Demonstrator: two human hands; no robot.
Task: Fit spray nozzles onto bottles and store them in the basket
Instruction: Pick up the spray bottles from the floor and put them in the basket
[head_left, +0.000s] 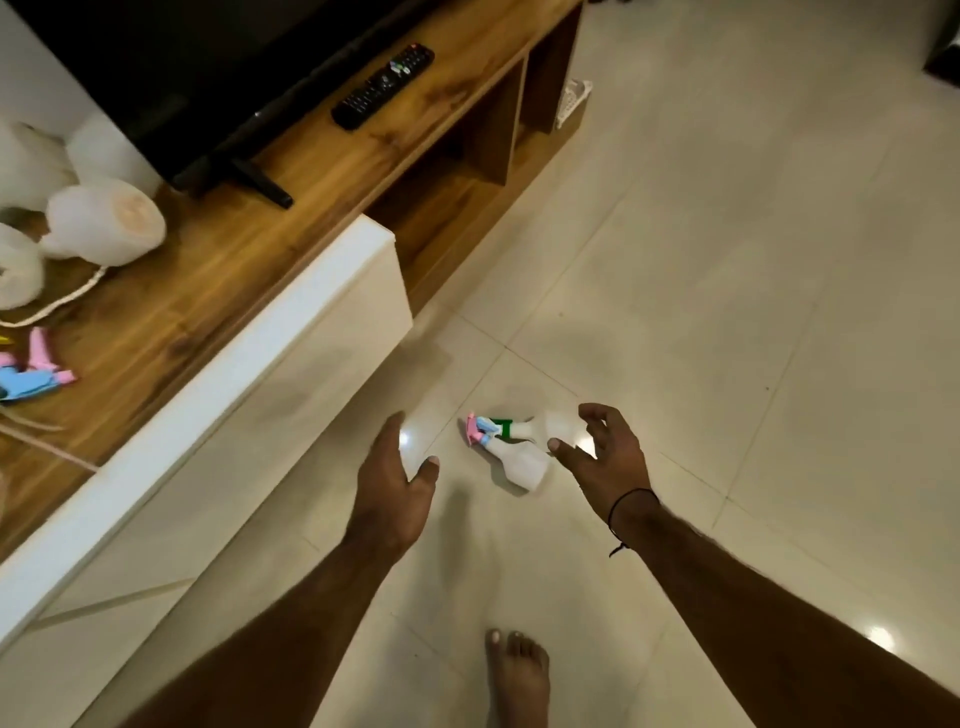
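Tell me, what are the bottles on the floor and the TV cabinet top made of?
The two white spray bottles lying on the floor look like cloudy, slightly see-through plastic with a dull finish. The brown TV cabinet top shows streaky grain like wood, though it may be a smooth printed laminate.

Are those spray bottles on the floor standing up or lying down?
Lying down. Both bottles rest on their sides on the floor tiles, nozzles pointing left, between the two open hands.

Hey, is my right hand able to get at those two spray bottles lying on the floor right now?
Probably yes. The right hand hangs open just beside the spray bottles on the floor tiles, and nothing lies between them. The left hand stays off to the other side.
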